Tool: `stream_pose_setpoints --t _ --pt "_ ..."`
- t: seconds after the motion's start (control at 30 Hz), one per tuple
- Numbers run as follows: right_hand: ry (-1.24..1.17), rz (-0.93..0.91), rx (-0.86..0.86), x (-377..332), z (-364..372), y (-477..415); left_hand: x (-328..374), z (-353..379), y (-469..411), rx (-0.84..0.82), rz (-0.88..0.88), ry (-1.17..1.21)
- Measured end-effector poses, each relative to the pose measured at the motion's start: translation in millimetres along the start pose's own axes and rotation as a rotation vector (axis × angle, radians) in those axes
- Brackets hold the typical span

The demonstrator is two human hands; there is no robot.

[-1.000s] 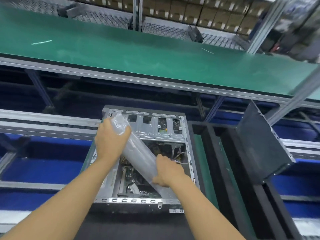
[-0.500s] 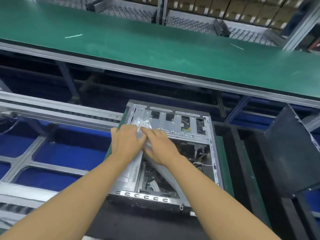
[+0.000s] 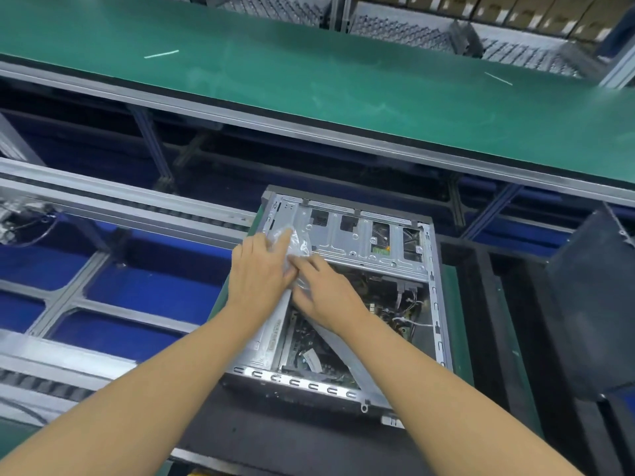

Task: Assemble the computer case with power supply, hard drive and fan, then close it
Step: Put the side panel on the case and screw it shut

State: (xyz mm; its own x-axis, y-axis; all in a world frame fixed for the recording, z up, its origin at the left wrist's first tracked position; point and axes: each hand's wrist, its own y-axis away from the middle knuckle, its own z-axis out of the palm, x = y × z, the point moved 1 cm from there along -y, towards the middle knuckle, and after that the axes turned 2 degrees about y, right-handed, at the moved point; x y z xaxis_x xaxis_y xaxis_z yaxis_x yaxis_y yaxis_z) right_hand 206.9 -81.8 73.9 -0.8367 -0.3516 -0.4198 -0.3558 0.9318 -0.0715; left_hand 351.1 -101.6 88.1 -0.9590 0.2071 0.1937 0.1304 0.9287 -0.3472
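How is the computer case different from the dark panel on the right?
The case is silvery metal, the panel plain dark. The case lies flat and open, showing wires; the panel stands tilted. The left hand and right hand hold a bag over the case; neither touches the panel. Both have straight edges.

A long green table point(image 3: 309, 84) is seen across the far side, edged by a grey rail point(image 3: 309, 134). One white strip point(image 3: 161, 53) is laid on it at left and another strip point(image 3: 498, 78) at right. Beyond it, mesh shelves point(image 3: 395, 32) and cardboard boxes point(image 3: 515, 8) are ranged. At near left, blue panels point(image 3: 154, 286) are framed by grey bars point(image 3: 113, 314).
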Motion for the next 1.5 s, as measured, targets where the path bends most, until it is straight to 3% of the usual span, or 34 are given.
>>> stream_pose_setpoints --t 0.23,0.4,0.5,0.57,0.7,0.77,0.83,0.93,1.07,1.2,1.27,1.37,1.5 --pt "-0.102 0.038 0.011 -1.0 -4.2 1.2 0.3 8.4 -0.6 0.14 0.301 0.068" --pt "-0.14 0.075 -0.026 -0.2 -5.0 -4.2 -3.0 8.6 -1.3 0.083 0.284 0.047" --pt "-0.166 0.088 -0.045 3.6 -2.3 -6.5 0.0 7.8 3.2 -0.004 0.24 -0.048" --pt "-0.142 0.081 -0.086 6.8 2.1 -7.6 4.2 3.1 1.7 -0.099 0.265 -0.24" --pt "-0.117 0.093 -0.217 10.0 5.4 -7.9 8.1 5.0 -9.4 -0.362 0.48 -0.467" --pt "-0.106 0.084 -0.204 9.1 3.0 -7.0 7.7 9.0 -6.8 -0.363 0.535 -0.473" --pt "-0.088 0.059 -0.168 6.6 0.7 -5.9 7.2 6.8 -0.6 -0.274 0.512 -0.398" --pt "0.004 0.057 -0.174 6.4 -1.3 0.1 1.8 3.0 6.8 0.0 0.448 -0.177" --pt "0.04 0.262 -0.376 17.8 -14.0 20.1 2.9 1.1 6.2 0.1 0.43 -0.067" --pt "0.121 0.379 -0.613 27.2 -21.2 32.9 6.3 -6.0 5.4 0.033 0.392 -0.254" --pt "0.157 0.391 -0.525 22.6 -12.6 40.5 11.2 -8.1 6.8 0.026 0.384 -0.329" --pt "0.239 0.339 -0.327 16.5 0.9 51.3 21.4 -0.7 13.6 -0.158 0.291 -0.282" --pt "0.204 0.345 -0.342 20.1 -4.1 49.0 40.1 3.9 18.6 -0.349 0.235 -0.358"
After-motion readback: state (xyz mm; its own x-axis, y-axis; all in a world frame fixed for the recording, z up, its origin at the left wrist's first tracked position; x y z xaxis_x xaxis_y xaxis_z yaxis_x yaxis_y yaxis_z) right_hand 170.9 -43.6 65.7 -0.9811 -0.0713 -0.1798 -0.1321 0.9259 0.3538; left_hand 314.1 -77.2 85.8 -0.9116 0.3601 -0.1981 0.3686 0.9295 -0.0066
